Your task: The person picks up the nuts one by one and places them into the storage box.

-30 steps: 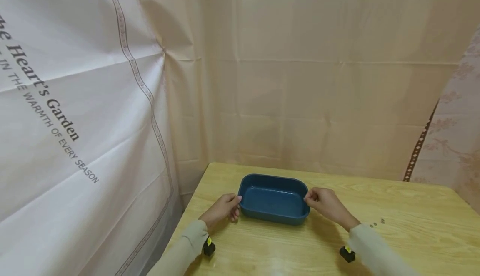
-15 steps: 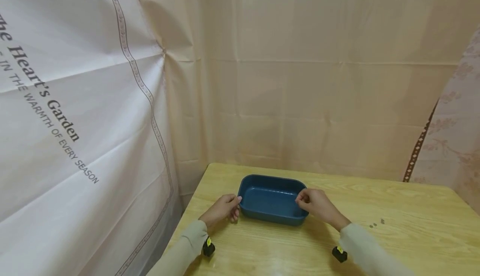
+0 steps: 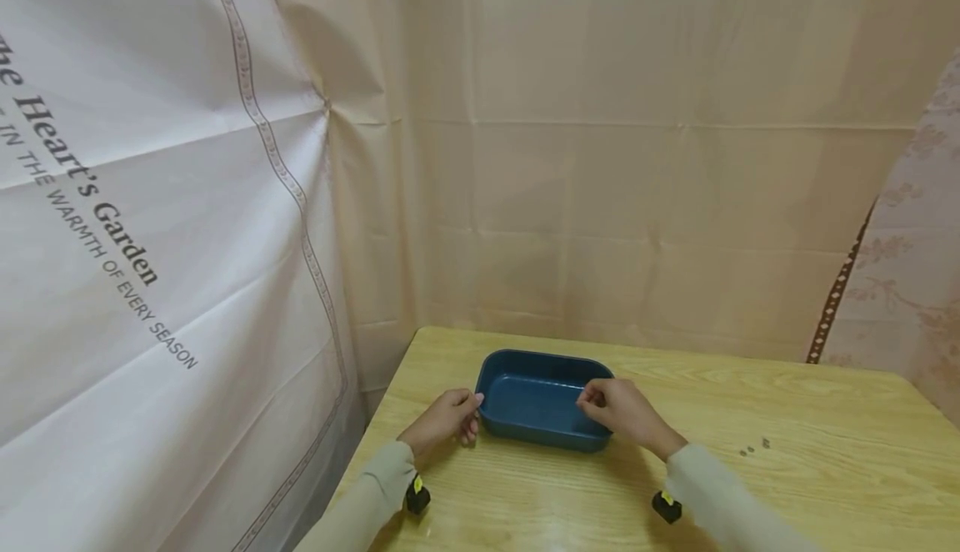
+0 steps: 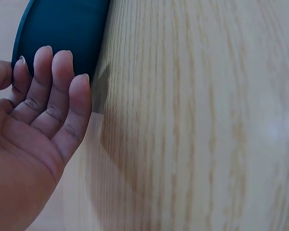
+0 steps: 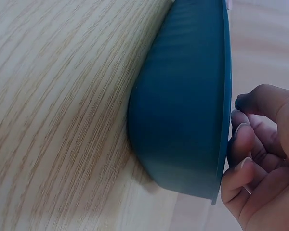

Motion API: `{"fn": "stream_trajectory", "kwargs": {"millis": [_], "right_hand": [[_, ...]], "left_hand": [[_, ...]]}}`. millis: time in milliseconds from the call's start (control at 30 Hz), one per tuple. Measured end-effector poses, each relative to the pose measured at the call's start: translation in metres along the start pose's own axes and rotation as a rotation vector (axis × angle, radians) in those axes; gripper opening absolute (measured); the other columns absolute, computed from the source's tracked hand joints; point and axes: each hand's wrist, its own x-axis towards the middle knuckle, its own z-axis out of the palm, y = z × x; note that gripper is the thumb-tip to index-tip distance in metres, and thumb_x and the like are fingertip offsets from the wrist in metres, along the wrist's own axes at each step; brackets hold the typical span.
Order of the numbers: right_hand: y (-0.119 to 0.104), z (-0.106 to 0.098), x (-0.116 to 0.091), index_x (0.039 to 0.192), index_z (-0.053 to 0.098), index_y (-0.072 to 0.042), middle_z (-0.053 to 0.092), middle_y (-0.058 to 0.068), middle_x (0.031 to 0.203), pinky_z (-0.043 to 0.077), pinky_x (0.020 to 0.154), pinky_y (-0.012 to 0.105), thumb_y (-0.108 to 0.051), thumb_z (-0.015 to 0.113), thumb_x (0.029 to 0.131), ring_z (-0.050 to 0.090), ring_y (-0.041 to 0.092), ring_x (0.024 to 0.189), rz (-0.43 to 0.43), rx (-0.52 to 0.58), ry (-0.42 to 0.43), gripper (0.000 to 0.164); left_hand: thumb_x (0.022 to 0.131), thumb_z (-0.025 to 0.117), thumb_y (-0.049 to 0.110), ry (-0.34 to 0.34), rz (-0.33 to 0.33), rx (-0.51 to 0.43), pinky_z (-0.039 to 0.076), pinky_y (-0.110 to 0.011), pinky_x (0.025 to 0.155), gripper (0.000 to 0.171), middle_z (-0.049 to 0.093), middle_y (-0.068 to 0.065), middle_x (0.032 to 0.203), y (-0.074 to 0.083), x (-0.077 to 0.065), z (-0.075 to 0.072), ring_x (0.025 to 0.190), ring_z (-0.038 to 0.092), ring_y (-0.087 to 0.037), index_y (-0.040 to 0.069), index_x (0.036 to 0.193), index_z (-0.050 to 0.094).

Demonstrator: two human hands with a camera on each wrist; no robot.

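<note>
A dark blue rectangular basin (image 3: 543, 435) with rounded corners stands on the wooden table. At its left end my left hand (image 3: 444, 420) pinches the rim between thumb and index finger, the other fingers loosely bent against the outer wall. Over the basin's right end hovers my right hand (image 3: 626, 410), thumb and index fingertips drawn together above the inside. In the right wrist view a small dark thing (image 5: 239, 102) shows at those fingertips, too small and dim to name. The right hand's lower fingers lie beside the basin's rim.
A few tiny dark metal-looking pieces (image 3: 753, 448) lie on the table (image 3: 825, 419) to the right of the basin. A beige cloth (image 3: 570, 160) hangs behind the table, and a white printed cloth (image 3: 187, 202) hangs along the left side.
My right hand has moved left, from the basin's right rim to over its inside, fingertips still together. The left hand and the basin have stayed nearly in place.
</note>
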Motion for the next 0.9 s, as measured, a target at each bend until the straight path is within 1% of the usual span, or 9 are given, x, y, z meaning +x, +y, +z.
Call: {"fn": "stream_trajectory", "kwargs": {"millis": [233,533,767,900], "right_hand": [[-0.003,0.007,0.007,0.092,0.074,-0.007,0.067,-0.008,0.078,0.050,0.058,0.024,-0.012,0.072,0.097,0.057,0.002,0.065,-0.048,0.008,0.006,0.007],[-0.007,0.018,0.010,0.090,0.074,-0.012,0.066,-0.011,0.079,0.051,0.059,0.024,-0.013,0.073,0.097,0.058,0.002,0.067,-0.083,0.024,-0.015,0.008],[-0.011,0.026,0.012,0.090,0.074,-0.016,0.066,-0.013,0.079,0.051,0.059,0.024,-0.014,0.073,0.097,0.058,0.000,0.067,-0.113,0.009,-0.021,0.008],[-0.014,0.029,0.013,0.090,0.075,-0.015,0.067,-0.012,0.079,0.051,0.060,0.024,-0.012,0.074,0.097,0.059,0.000,0.068,-0.137,0.010,-0.025,0.007]], "left_hand": [[0.112,0.046,0.032,0.003,0.000,-0.013,0.055,-0.030,0.061,0.040,0.062,-0.009,0.079,0.001,0.000,-0.001,0.064,0.062,-0.020,-0.002,0.097,0.059],[0.112,0.047,0.034,0.007,-0.017,-0.017,0.055,-0.030,0.061,0.042,0.062,-0.009,0.079,-0.001,0.000,0.000,0.065,0.061,-0.019,-0.005,0.100,0.059],[0.112,0.047,0.034,0.004,-0.008,-0.021,0.054,-0.030,0.061,0.046,0.062,-0.011,0.080,0.000,-0.001,0.000,0.065,0.061,-0.019,-0.010,0.102,0.058],[0.111,0.047,0.034,0.000,-0.008,-0.028,0.054,-0.030,0.061,0.045,0.062,-0.011,0.081,0.001,-0.001,0.000,0.065,0.061,-0.020,-0.009,0.102,0.058]]}}
